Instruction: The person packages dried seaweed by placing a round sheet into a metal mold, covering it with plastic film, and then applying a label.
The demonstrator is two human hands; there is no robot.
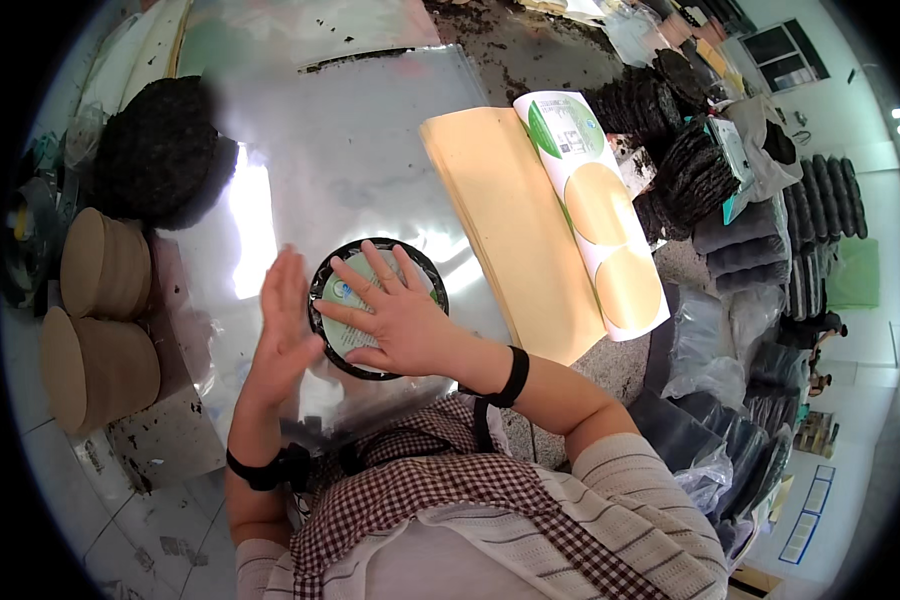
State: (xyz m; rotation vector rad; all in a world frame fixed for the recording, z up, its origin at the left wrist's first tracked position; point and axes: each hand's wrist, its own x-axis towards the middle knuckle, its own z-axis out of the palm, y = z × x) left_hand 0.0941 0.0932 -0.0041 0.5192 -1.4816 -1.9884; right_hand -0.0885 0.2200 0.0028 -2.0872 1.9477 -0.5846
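A round black disc, in clear film, lies on the plastic-covered table in front of me. A round green-and-white label sits on its top. My right hand rests flat over the label with its fingers spread. At the disc's left edge, my left hand is raised on its side, palm facing the disc, slightly blurred. It grips nothing; whether it touches the rim I cannot tell. To the right, a sheet of round labels lies on a stack of tan paper; two of its circles are tan, one is printed.
Two stacks of round brown cardboard stand at the left edge, below thick dark round cakes. More dark cakes are piled at the upper right. Plastic-wrapped dark packs fill the right side. People are visible in the far background.
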